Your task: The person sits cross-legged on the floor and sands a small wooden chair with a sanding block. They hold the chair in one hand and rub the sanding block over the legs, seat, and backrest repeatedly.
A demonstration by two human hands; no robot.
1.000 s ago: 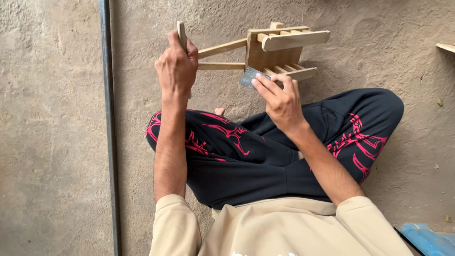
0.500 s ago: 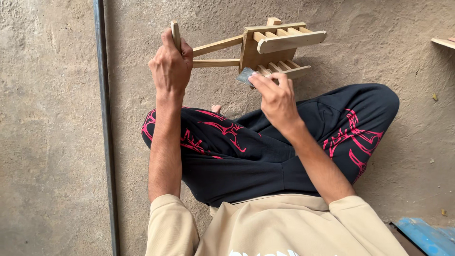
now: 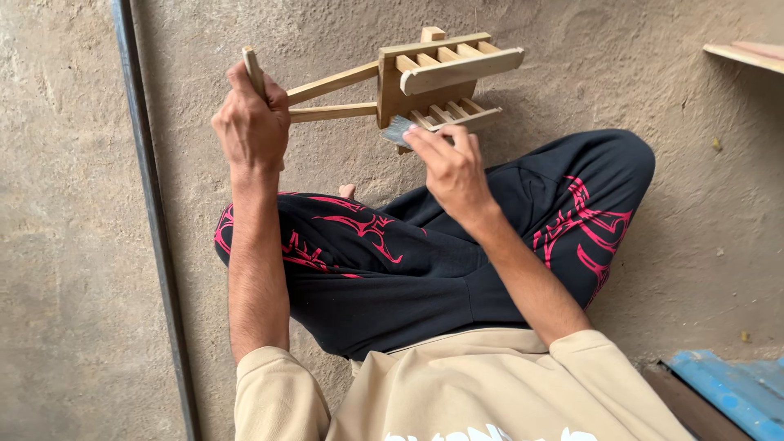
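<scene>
While left hand is clamped round the end slat of a small wooden frame, holding it up off the lap, right hand has fingers pinched together on a grey sanding scrap, pressed against the underside slats just above its fingertips. Judging by the frame, assembly looks done — rails, slats, top piece all joined — and smoothing seems underway; can't tell which faces are finished. Further out: crossed legs in black-and-red trousers below both hands, concrete floor, metal rod left of left arm.
</scene>
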